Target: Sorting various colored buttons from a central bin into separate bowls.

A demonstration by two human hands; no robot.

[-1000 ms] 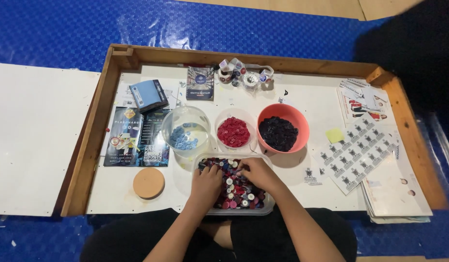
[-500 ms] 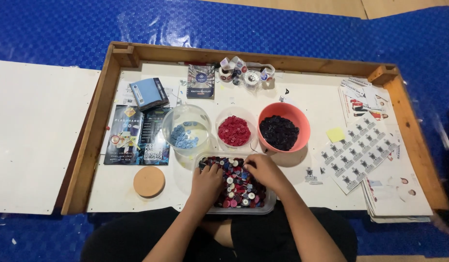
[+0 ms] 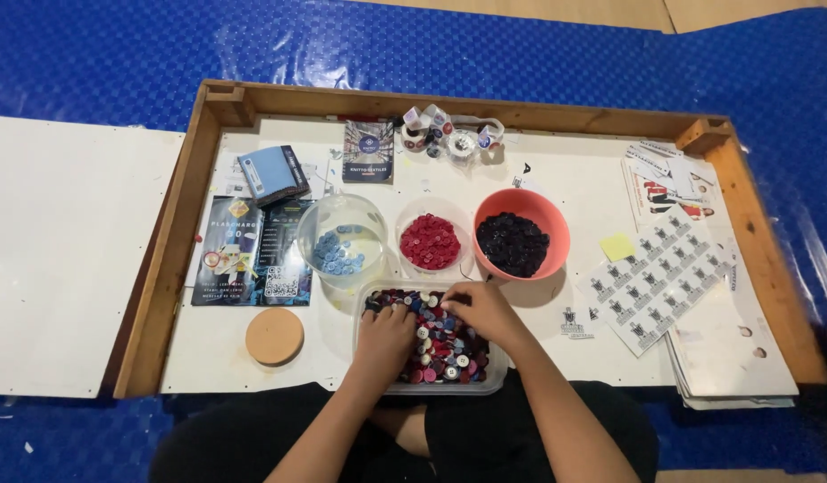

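Seen from above, a seated person works at a low white table (image 3: 539, 188) with a raised wooden rim, set on a blue plastic-covered floor (image 3: 118, 54). Both hands are in a clear plastic tray (image 3: 496, 380) of mixed buttons (image 3: 442, 344) at the table's near edge. The left hand (image 3: 384, 338) lies palm-down on the pile, fingers spread and sunk among the buttons; whether its grip holds any cannot be told. The right hand (image 3: 479, 309) rests on the tray's far right corner, fingertips drawn together as if pinching a button, though the button itself is hidden.

Just behind the tray stand three bowls, apparently one per colour: a clear bowl (image 3: 342, 240) of pale blue buttons at left, a small white bowl (image 3: 430, 240) of red ones in the middle, and an orange bowl (image 3: 522, 233) of dark ones at right, close to the right hand. Left of the tray lies a round cork disc (image 3: 274, 336). Right of it are sticker sheets (image 3: 659, 277) and stacked papers.
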